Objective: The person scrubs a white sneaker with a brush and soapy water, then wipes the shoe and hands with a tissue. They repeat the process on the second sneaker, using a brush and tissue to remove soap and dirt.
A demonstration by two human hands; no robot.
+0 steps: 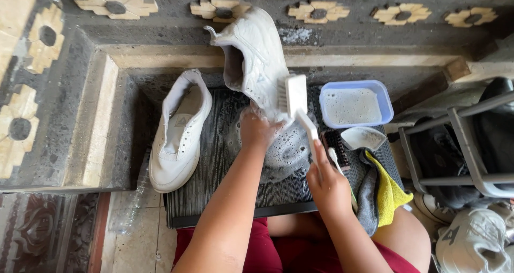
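Two hands engaged: left hand [257,127] fingers closed on toe of white shoe [256,53], long axis running up and away; right hand [327,183] fingers gripping white brush [296,97], bristles against shoe's side, just beside left fingers; soapy mat [214,160] beneath.

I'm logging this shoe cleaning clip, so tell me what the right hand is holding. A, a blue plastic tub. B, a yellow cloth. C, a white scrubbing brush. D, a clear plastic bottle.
C: the right hand grips the handle of the white scrubbing brush, bristles against the soapy white sneaker held up by the left hand.
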